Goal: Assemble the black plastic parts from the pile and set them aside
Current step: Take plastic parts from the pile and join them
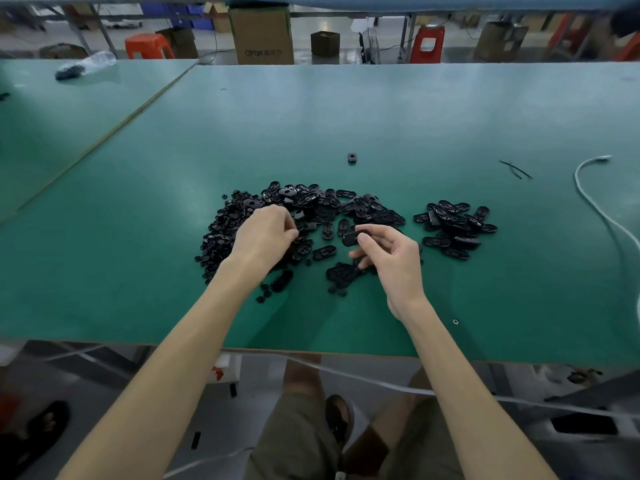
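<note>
Plainly my right hand (391, 258) pinched an oval part (353, 238), likely light and stiff, by its rim over the pile (311, 206) near the tabletop's (346, 109) front edge; my left hand (266, 232) curled into it, grip hidden.

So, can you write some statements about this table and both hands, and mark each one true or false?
1. The right hand pinches an oval black part. True.
2. The left hand is raised far from the main pile. False: it is down at that pile.
3. A smaller pile lies right of the main pile. True.
4. The white cable lies on the left side of the table. False: it lies on the right side.
5. A lone black part lies beyond the main pile. True.
</note>
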